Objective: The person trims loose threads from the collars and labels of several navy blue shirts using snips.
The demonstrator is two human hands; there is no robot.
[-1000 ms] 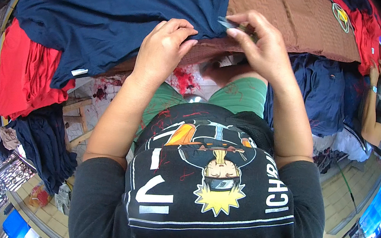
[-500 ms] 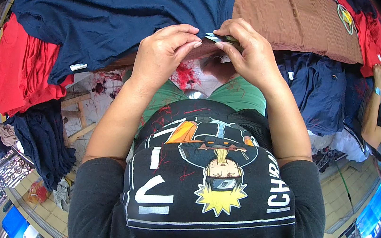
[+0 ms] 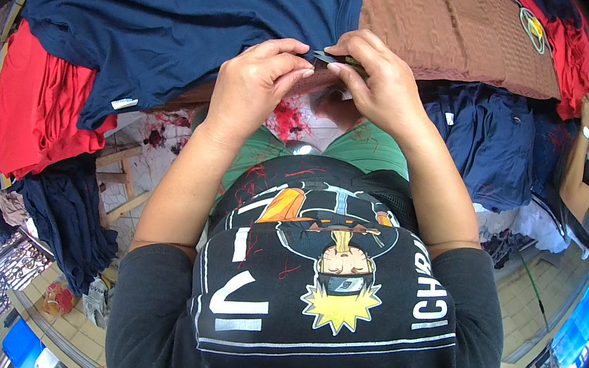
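Note:
My right hand [image 3: 384, 81] is closed around a small pair of thread snips [image 3: 323, 57], their blades pointing left toward my other hand. Just across from the tips, my left hand [image 3: 252, 79] pinches thumb and fingers together at the lower edge of a navy garment [image 3: 183, 8]. The exact bit of cloth or thread between those fingertips is too small to make out. The garment lies spread over the table, and its left part hangs down with a white label [image 3: 124, 103] at the corner.
Brown patterned cloth [image 3: 460, 35] covers the table at right. Red garments [image 3: 42, 109] hang at left above dark blue cloth [image 3: 69, 222]. Another navy pile [image 3: 483, 145] lies right of my knees. Red thread scraps [image 3: 289, 121] litter the floor. A co-worker's arm [image 3: 579, 156] reaches in at far right.
The snips have shifted slightly left, and their blades look closer together and darker. Both my hands stay nearly in place. At far right, the co-worker's hands have moved a little.

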